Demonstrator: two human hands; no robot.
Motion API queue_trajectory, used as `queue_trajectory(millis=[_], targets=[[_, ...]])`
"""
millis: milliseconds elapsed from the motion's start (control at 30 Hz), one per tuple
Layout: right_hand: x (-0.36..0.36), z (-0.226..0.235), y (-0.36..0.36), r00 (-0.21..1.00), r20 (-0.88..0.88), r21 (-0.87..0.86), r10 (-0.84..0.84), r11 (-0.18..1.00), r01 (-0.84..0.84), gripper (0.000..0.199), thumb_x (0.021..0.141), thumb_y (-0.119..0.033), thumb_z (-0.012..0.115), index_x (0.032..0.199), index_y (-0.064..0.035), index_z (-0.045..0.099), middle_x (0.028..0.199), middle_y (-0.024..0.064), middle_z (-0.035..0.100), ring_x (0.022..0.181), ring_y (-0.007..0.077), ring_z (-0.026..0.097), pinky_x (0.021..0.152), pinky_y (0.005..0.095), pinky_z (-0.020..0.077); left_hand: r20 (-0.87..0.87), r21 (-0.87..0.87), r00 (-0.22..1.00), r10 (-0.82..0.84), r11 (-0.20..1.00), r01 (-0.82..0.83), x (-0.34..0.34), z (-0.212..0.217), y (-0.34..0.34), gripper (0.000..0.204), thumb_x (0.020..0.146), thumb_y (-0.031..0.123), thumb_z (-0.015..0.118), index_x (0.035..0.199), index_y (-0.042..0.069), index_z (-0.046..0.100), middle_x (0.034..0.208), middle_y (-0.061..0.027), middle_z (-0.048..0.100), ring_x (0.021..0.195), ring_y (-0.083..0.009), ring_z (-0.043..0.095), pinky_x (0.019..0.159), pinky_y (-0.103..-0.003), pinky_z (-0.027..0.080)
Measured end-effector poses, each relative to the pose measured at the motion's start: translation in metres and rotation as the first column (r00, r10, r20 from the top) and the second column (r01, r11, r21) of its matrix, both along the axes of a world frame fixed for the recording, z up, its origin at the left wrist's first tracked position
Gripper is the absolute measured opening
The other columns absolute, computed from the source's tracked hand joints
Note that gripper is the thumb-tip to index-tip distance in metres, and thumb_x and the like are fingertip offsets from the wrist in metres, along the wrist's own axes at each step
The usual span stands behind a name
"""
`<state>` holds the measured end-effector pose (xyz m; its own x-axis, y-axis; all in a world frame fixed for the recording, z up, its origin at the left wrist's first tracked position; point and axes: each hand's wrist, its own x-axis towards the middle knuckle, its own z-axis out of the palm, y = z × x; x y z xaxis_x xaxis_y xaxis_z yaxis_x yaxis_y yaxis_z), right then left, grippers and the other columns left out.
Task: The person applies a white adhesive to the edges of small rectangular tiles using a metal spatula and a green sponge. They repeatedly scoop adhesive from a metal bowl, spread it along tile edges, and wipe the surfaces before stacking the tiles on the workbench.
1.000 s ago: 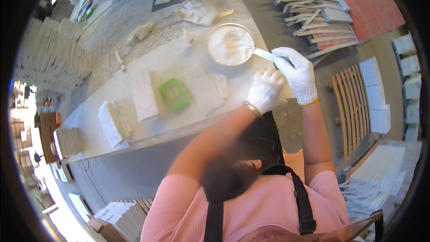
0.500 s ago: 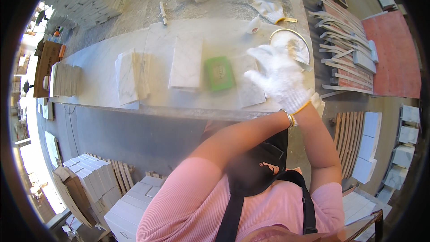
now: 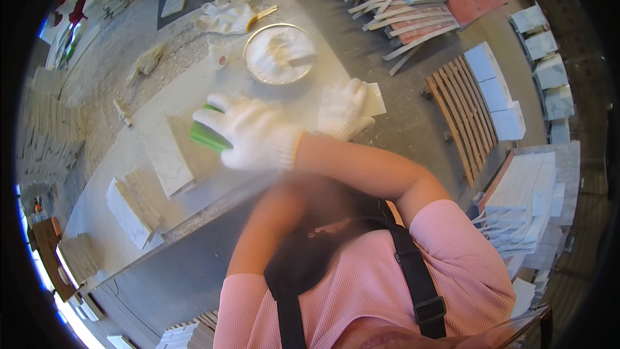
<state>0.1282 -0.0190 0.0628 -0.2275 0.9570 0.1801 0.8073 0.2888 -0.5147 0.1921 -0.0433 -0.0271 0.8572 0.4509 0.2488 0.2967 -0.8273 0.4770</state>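
My forearms cross, and both hands wear white knit gloves. My right hand [image 3: 255, 132] reaches left over the worktable and is closed around a green block [image 3: 208, 136], its fingers on the far side and thumb on the near side. My left hand [image 3: 342, 110] is by the table's right edge, closed on a white tile [image 3: 375, 99] that sticks out beside it; part of the grip is hidden. Beyond the hands stands a round bowl [image 3: 278, 83] with a gold rim, holding white material and a flat tool. Left of the green block lie marbled tiles [image 3: 169, 161].
A leaning tile stack [image 3: 132, 213] stands near the table's front edge. Farther back lie loose gloves [image 3: 223, 16], a small white bottle [image 3: 217, 57], a crumpled glove or cloth [image 3: 147, 61] and a pen-like stick [image 3: 123, 113]. A wooden pallet [image 3: 462, 116] lies on the right.
The view has turned, shifting the table left. My right hand has moved from beside the bowl onto the green block and taken hold of it. My left hand and a white tile now show at the right edge.
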Motion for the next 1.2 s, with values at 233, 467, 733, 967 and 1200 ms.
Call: queue_trajectory(millis=[233,467,733,967,1200], targets=[[0.213,0.005,-0.135,0.422,-0.733,-0.310,-0.533,0.815,0.490,0.084,0.077,-0.012,0.064,0.158,-0.0005,0.046,0.151,0.0127,0.055,0.139,0.0220,0.053,0.117,0.0340,0.0394,0.024,-0.023,1.000,0.011,1.000,-0.011,0.006,0.003,0.001,0.059,0.075,0.043,0.081,0.125,0.014,0.067,0.127,-0.0078,0.066,0.122,-0.0334,0.061,0.097,-0.051,0.049],[0.226,-0.082,-0.173,0.319,-0.758,-0.357,-0.568,0.772,0.526,0.079,0.084,-0.020,0.064,0.158,-0.0010,0.044,0.151,0.0127,0.054,0.140,0.0226,0.049,0.119,0.0348,0.0354,0.049,-0.001,0.999,0.022,1.000,-0.022,0.008,-0.001,-0.001,0.065,0.071,0.042,0.082,0.127,0.012,0.067,0.132,-0.0086,0.066,0.129,-0.0344,0.059,0.101,-0.052,0.047],[0.233,-0.086,-0.147,0.062,-0.806,-0.505,-0.589,0.738,0.447,0.079,0.088,-0.022,0.063,0.160,-0.0020,0.040,0.151,0.0112,0.052,0.139,0.0223,0.049,0.115,0.0338,0.0384,0.020,0.007,0.999,0.037,0.999,-0.037,0.005,0.007,-0.002,0.067,0.069,0.041,0.083,0.127,0.011,0.068,0.136,-0.0104,0.064,0.132,-0.0351,0.057,0.103,-0.052,0.046],[0.237,-0.106,-0.152,0.381,-0.706,-0.285,-0.597,0.732,0.619,0.073,0.090,-0.018,0.067,0.158,-0.0036,0.043,0.151,0.0119,0.053,0.137,0.0201,0.052,0.111,0.0322,0.0440,0.064,-0.002,0.997,0.030,1.000,-0.030,0.010,0.002,-0.002,0.063,0.067,0.040,0.083,0.122,0.012,0.069,0.132,-0.0090,0.066,0.127,-0.0341,0.060,0.099,-0.051,0.048],[0.235,-0.100,-0.176,0.497,-0.631,-0.275,-0.596,0.771,0.575,0.078,0.085,-0.021,0.070,0.157,-0.0048,0.046,0.153,0.0116,0.052,0.140,0.0229,0.050,0.117,0.0368,0.0401,0.079,0.021,0.996,0.037,0.999,-0.039,0.009,0.006,-0.001,0.064,0.066,0.039,0.086,0.122,0.012,0.068,0.128,-0.0085,0.067,0.123,-0.0316,0.061,0.100,-0.049,0.047]])
